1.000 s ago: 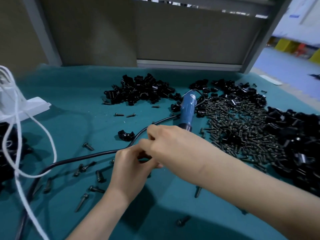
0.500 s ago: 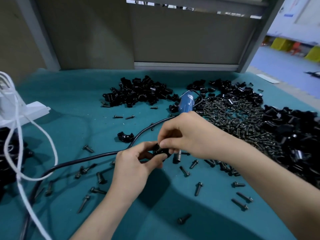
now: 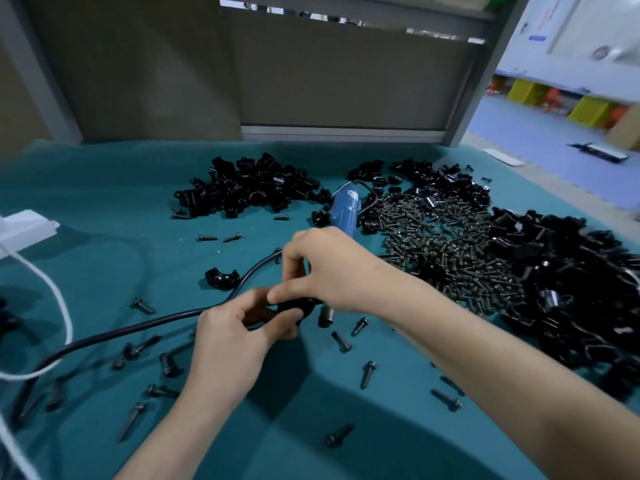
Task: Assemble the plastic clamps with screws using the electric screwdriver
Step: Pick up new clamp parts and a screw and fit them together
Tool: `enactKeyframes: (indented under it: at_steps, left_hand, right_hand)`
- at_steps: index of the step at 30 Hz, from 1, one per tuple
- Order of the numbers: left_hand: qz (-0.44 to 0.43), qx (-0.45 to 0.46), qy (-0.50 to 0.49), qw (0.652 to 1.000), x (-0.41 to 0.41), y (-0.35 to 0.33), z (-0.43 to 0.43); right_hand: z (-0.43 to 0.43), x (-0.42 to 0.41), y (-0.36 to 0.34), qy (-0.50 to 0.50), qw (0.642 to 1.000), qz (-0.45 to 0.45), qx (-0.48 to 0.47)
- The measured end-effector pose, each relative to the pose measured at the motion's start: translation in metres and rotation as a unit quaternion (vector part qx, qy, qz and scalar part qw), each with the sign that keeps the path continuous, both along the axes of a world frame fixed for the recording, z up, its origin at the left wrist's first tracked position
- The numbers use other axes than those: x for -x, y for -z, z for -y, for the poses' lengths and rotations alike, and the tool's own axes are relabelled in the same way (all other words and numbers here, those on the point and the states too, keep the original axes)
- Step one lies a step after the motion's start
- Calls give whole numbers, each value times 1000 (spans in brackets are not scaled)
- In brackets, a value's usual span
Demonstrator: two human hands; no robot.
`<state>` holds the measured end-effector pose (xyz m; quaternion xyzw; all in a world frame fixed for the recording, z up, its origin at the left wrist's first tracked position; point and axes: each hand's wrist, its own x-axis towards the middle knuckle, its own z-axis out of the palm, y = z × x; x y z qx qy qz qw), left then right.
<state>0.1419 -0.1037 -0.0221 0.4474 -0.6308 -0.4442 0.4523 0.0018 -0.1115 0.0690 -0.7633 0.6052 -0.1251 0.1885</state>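
Observation:
My left hand [image 3: 235, 337] and my right hand [image 3: 322, 268] meet over the teal mat and pinch a small black plastic clamp [image 3: 298, 306] between their fingertips. The clamp is mostly hidden by the fingers. The blue electric screwdriver [image 3: 344, 211] lies on the mat just behind my right hand, and its dark tip [image 3: 325, 317] shows below that hand. Its black cable [image 3: 138, 327] runs off to the left. A big heap of dark screws [image 3: 446, 244] lies to the right. One single clamp half [image 3: 221, 277] rests left of my hands.
Piles of black clamps lie at the back centre [image 3: 246, 190], back right [image 3: 426, 178] and far right [image 3: 568, 282]. Loose screws [image 3: 166, 365] are scattered on the mat around my arms. A white cord [image 3: 52, 296] and a white box [image 3: 26, 226] sit at the left.
My right hand has come off the screwdriver area and closed in on the clamp together with my left hand. Several loose screws now show near my right forearm.

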Motion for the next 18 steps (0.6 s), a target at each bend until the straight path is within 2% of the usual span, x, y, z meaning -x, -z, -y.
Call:
enactKeyframes:
  at_steps: [6, 8, 10, 12, 15, 18]
  left_hand:
    - [-10, 1, 5, 1000, 0, 1, 2]
    - [-58, -31, 10, 998, 1, 1, 1]
    - [-89, -62, 4, 994, 1, 2, 2]
    - [-95, -73, 3, 993, 0, 3, 3]
    - [-102, -78, 6, 992, -1, 1, 3]
    - [-115, -76, -1, 990, 0, 1, 3]
  right_hand:
    - [-8, 7, 15, -17, 997, 30, 65]
    - [-13, 25, 15, 17, 991, 91, 93]
    - [-13, 58, 14, 95, 982, 94, 130]
    - [-11, 109, 9, 187, 975, -21, 120]
    - [-14, 187, 1, 291, 930, -223, -35]
    - [-26, 228, 6, 295, 907, -281, -108]
